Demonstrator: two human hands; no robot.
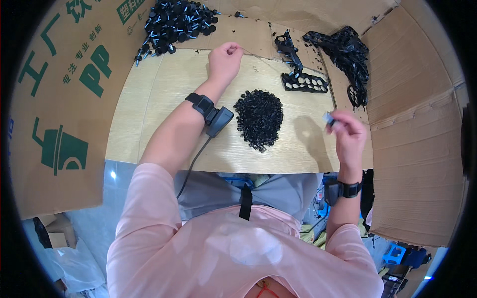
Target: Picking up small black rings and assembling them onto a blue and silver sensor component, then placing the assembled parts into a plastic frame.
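My left hand (224, 63) is over the far middle of the wooden board (166, 114), its fingers pinched together. What they hold, if anything, is too small to make out. Off to the right, my right hand (349, 134) is raised near the board's right edge, slightly blurred. Between its thumb and fingers is a small whitish and dark piece (329, 119), whose kind I cannot tell. Between the two hands lies a heap of small black curled pieces (259, 120). Past it, at the far right, a black strip with rows of oval holes (304, 83) lies beside a narrow black part (289, 49).
Black round-headed screws (179, 25) are piled at the far left. A crumpled black plastic bag (344, 52) lies far right. Tall cardboard walls (69, 114) enclose the board. From the strapped device on my left wrist (216, 121) a cable hangs down.
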